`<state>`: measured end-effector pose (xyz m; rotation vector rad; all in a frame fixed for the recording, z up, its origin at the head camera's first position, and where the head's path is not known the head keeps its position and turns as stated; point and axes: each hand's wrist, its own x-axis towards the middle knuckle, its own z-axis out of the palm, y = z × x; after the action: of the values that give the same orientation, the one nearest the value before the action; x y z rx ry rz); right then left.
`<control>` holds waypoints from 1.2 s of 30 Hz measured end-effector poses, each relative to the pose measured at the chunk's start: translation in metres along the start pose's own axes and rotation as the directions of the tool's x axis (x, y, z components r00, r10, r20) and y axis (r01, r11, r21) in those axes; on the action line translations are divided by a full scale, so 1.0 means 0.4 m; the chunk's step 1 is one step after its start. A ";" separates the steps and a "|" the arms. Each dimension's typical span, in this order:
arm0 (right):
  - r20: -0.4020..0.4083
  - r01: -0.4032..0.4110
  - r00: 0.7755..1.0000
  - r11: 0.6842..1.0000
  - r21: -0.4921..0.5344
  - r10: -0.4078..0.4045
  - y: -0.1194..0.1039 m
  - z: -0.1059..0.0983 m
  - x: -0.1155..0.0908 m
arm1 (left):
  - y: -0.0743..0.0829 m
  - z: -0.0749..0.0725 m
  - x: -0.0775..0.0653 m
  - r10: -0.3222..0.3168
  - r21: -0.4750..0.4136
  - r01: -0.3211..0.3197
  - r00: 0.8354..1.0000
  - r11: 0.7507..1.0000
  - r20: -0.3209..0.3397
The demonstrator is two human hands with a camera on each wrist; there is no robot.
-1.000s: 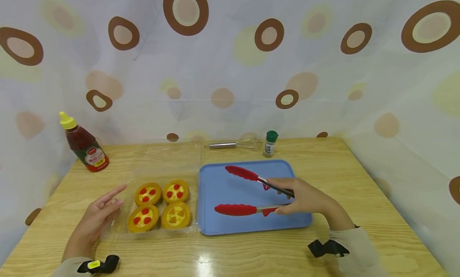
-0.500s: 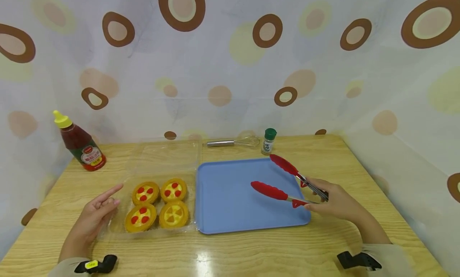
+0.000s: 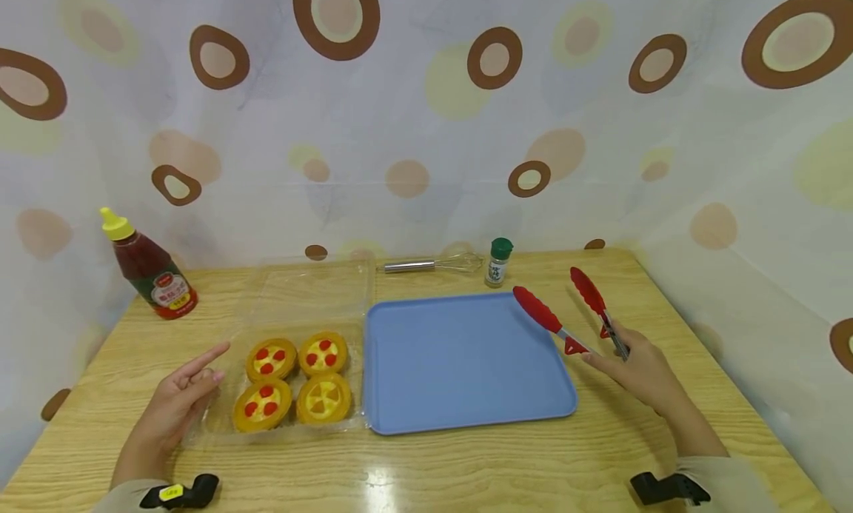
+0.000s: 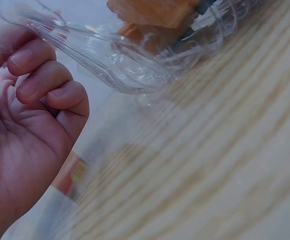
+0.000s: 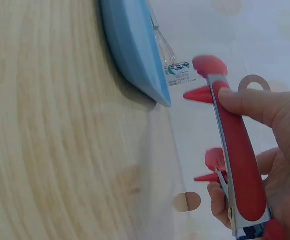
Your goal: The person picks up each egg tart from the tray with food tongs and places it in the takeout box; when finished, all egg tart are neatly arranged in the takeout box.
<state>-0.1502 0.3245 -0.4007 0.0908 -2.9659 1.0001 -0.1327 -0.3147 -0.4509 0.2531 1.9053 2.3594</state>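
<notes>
My right hand (image 3: 643,369) holds a pair of red-tipped tongs (image 5: 237,160) beyond the right edge of the blue tray (image 3: 466,365). The tongs' arms are spread, with nothing between their tips. At the left, my left hand (image 3: 175,402) pinches the side rim of a clear plastic box (image 4: 129,82); its index finger points along the box and the other fingers are curled. Inside that box sit several egg tarts, three with red dots and one tart (image 3: 323,398) with yellow wedges. The box's clear lid (image 3: 313,287) lies folded back.
A ketchup bottle (image 3: 155,276) with a yellow cap stands at the back left. Behind the tray lie a whisk (image 3: 433,264) and a green-capped seasoning jar (image 3: 497,263). A patterned cloth (image 3: 406,128) hangs along the table's back edge.
My right hand has carried the tongs rightward from over the tray to beyond its right edge, and the tips now point more toward the back. The left hand stays at the box.
</notes>
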 end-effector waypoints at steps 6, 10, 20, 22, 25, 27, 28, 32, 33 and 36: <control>-0.047 -0.001 0.999 1.000 -0.024 0.000 0.013 0.011 0.019 | 0.002 -0.006 -0.006 -0.003 0.015 0.004 1.000 1.000 -0.024; -0.056 -0.035 0.998 0.998 -0.043 0.032 0.023 0.013 0.029 | -0.001 -0.008 -0.005 0.012 0.012 -0.012 1.000 1.000 -0.018; -0.044 -0.058 0.998 0.994 -0.088 0.055 0.051 0.030 0.047 | -0.004 -0.006 -0.012 -0.002 0.012 0.003 1.000 1.000 -0.028; -0.042 -0.060 0.998 0.994 -0.094 0.056 0.053 0.033 0.048 | -0.003 -0.004 -0.012 -0.015 0.022 0.016 0.999 1.000 -0.039; -0.032 -0.067 0.997 0.993 -0.095 0.064 0.055 0.035 0.052 | -0.003 -0.004 -0.011 -0.024 0.031 0.025 0.999 0.999 -0.048; -0.019 -0.080 0.997 0.992 -0.096 0.078 0.054 0.038 0.053 | -0.002 -0.003 -0.008 -0.029 0.038 0.032 0.998 0.999 -0.057; -0.012 -0.085 0.996 0.991 -0.098 0.085 0.055 0.039 0.053 | -0.001 -0.002 -0.006 -0.031 0.040 0.034 0.998 0.999 -0.061; 0.008 -0.124 0.992 0.988 -0.094 0.125 0.057 0.045 0.055 | -0.001 -0.001 0.001 -0.035 0.044 0.037 0.998 0.998 -0.059; 0.008 -0.126 0.992 0.988 -0.093 0.127 0.058 0.046 0.055 | -0.001 -0.002 0.003 -0.033 0.049 0.036 0.998 0.998 -0.056; 0.016 -0.136 0.990 0.987 -0.082 0.137 0.057 0.048 0.056 | -0.001 -0.003 0.004 -0.024 0.057 0.027 0.999 0.998 -0.046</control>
<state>-0.1735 0.3298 -0.4288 -0.1041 -3.0639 0.8947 -0.1346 -0.3153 -0.4515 0.1803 1.9871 2.3154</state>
